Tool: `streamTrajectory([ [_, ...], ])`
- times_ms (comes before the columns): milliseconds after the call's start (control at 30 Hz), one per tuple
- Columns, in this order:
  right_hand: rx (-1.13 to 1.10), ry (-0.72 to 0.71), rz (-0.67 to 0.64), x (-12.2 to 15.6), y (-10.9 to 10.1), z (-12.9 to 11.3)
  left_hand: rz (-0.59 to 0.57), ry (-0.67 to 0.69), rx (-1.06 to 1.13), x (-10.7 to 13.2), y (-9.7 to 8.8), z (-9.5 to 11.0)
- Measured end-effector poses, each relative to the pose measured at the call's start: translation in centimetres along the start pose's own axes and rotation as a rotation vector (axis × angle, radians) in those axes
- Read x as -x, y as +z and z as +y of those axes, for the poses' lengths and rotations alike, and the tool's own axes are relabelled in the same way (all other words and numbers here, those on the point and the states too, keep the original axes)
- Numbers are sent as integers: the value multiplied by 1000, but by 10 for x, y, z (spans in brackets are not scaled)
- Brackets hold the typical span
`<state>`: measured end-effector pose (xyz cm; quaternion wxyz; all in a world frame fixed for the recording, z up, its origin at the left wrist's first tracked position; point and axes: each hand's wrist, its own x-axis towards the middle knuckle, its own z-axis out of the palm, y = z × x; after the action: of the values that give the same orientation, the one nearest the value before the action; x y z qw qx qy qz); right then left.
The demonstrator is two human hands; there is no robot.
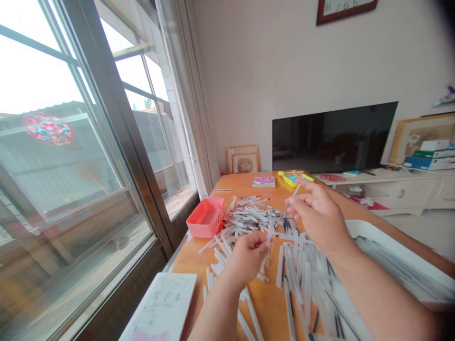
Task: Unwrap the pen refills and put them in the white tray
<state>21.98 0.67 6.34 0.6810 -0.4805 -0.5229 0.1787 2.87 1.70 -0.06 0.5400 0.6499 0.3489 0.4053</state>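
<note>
**Both hands busy over a heap of pen parts**

While I look down from the head camera, my right hand (320, 215) is raised above the orange worktop (270, 303), its fingertips pinched on a thin refill (288, 202) that slants up and away from me. My left hand (249, 253) sits lower and nearer, curled closed over the pile; it seems to grip a clear pen tube (269, 246) between thumb and fingers, though the blur there makes it hard to be sure. The two hands are near each other but apart.

Under and around them lies a loose heap of clear pen tubes (249, 218), spread across the middle of the worktop and running toward me. A pink tray (206, 217) stands just beside the heap on the window side. A white tray (401, 255) holding more tubes lies under my right forearm, at the worktop's right edge. A white notebook (161, 308) with handwriting rests at the near left corner. At the far end sit a small colourful book (263, 181) and a yellow box (293, 179). Beyond the worktop a dark television (334, 137) stands on a low white cabinet (401, 192).
</note>
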Motion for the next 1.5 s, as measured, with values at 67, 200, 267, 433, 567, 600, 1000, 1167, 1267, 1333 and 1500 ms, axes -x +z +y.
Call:
streamTrajectory([
  [67, 35, -25, -9, 2, 1, 0, -16, 8, -2, 0, 0, -2],
  [200, 93, -67, -10, 5, 3, 1, -63, 23, 14, 0, 1, -2],
  [267, 106, -73, -14, 5, 4, 0, -50, 7, 21, 0, 2, -2],
  [433, 90, -45, -31, 7, 4, 1, -22, -22, 40, -1, 3, -1],
  [567, 100, -4, -78, 8, 6, 4, -17, -10, 3, -2, 3, -1],
  [600, 107, 2, -86, 8, 7, 5, -13, -10, -9, -2, 3, -1],
  [1000, 146, 52, -128, 11, 10, 14, -48, 24, 29, 0, 2, 7],
  [1167, 198, 67, -216, 15, 14, 18, 30, 11, 48, 0, -4, 11],
  [1267, 244, 59, -197, 14, 12, 26, 145, 26, 60, -2, -12, 12],
  [1333, 325, 41, -232, 13, 13, 32, 250, 41, 80, -3, -19, 11],
  [1500, 667, -45, -662, 15, 32, 47, 459, 65, 179, -9, -34, 3],
])
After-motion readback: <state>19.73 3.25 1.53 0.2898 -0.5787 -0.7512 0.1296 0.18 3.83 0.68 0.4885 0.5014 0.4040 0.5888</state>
